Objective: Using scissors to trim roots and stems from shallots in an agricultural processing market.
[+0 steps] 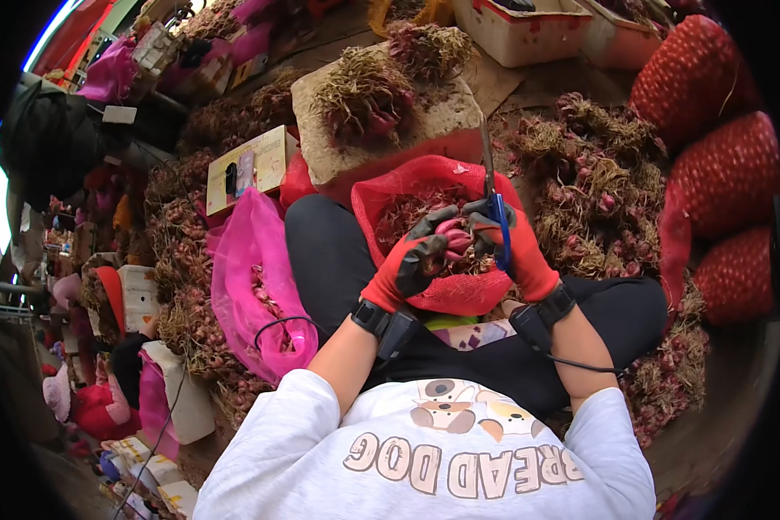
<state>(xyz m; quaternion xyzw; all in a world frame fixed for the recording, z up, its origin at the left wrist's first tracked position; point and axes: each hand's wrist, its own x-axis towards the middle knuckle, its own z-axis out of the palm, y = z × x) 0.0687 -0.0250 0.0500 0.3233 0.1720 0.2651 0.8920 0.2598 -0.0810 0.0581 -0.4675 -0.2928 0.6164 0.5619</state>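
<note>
My left hand (412,262), in a red and dark grey work glove, is closed around a small bunch of red shallots (453,238). Close beside it, my right hand (529,256) in a matching glove grips a pair of scissors (499,227) with blue handles, the blades pointing up and away from me. Both hands are over an open red mesh bag (472,295) between my legs. Inside the bag lie loose shallots and dry trimmings (403,211). Some of the right fingers are hidden behind the scissor handles.
Past the bag, a worn foam block (446,117) carries bundled shallots (368,100). A pink mesh bag (256,282) lies at my left, near a cardboard box (269,165). Shallot heaps (594,178) and full red sacks (724,178) stand right. A person (104,403) sits far left.
</note>
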